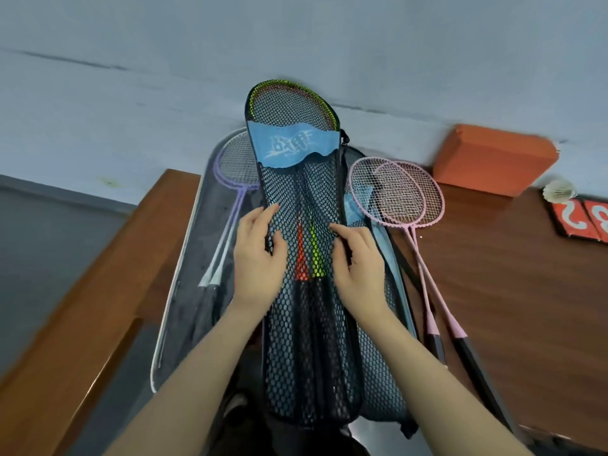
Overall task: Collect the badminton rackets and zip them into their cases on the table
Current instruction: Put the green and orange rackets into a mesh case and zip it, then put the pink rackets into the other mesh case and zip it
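Both hands at frame centre, left hand (258, 255) and right hand (357, 263) each pinching the black mesh racket case (306, 340), grip clamping mesh, pink rackets (399, 192) lying right on the counter (526, 291)

Pink rackets' (408, 195) handles cut off bottom right; red number cards (582, 218) cropped by right edge.

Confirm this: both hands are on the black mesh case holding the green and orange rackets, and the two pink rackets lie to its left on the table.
Not quite. The head view shows the two pink rackets lying to the right of the black mesh case, not left. Both the left hand and right hand are on that case.
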{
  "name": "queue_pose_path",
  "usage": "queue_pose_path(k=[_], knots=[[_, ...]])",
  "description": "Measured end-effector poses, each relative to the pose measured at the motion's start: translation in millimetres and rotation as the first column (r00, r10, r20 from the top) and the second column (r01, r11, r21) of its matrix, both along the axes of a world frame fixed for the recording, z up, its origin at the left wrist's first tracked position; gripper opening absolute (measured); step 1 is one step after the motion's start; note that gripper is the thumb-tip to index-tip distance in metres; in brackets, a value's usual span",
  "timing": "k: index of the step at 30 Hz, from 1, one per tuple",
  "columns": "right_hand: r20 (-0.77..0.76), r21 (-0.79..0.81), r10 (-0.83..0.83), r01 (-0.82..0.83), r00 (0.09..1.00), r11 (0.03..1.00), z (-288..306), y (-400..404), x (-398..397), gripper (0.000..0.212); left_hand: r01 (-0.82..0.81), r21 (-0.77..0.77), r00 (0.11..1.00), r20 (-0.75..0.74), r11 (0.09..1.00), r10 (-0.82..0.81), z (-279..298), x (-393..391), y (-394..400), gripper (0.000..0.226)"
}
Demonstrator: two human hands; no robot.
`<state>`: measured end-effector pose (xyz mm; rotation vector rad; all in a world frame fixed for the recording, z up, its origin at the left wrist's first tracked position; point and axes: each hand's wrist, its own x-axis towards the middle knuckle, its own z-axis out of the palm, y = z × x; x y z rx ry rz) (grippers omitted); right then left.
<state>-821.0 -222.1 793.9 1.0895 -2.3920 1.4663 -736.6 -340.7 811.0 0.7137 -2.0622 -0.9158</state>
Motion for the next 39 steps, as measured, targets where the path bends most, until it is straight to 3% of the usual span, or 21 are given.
queue_pose_path(k=[11, 19, 26, 30, 34, 39], knots=[[0.027, 0.025, -0.074, 0.074, 0.997, 0.997, -13, -134, 64, 0.024, 0.106, 0.002, 0.987, 0.124, 0.994, -0.105, -24, 56, -146, 0.038], [0.342, 0.219, -0.143, 0.07, 0.929, 0.973, -47, -168, 92, 0.031, 0.168, 0.186, 0.884, 0.406, 0.968, -0.231, -67, 74, -203, 0.05], [0.463, 0.189, -0.171, 0.092, 0.87, 0.978, -62, -177, 74, 0.03, 0.127, 0.284, 0.891, 0.389, 0.95, -0.235, -89, 82, -212, 0.053], [0.38, 0.185, -0.259, 0.201, 0.888, 0.962, -68, -173, 76, 0.031, 0.169, 0.212, 0.908, 0.345, 0.962, -0.236, -99, 80, -212, 0.057], [0.319, 0.265, -0.317, 0.237, 0.893, 0.935, -83, -170, 82, 0.033, 0.178, 0.189, 0.881, 0.406, 0.966, -0.243, -113, 81, -210, 0.057], [0.22, 0.531, -0.359, 0.197, 0.907, 0.824, -106, -172, 80, 0.035, 0.271, -0.144, 0.695, 0.713, 0.952, -0.09, -120, 87, -219, 0.053]])
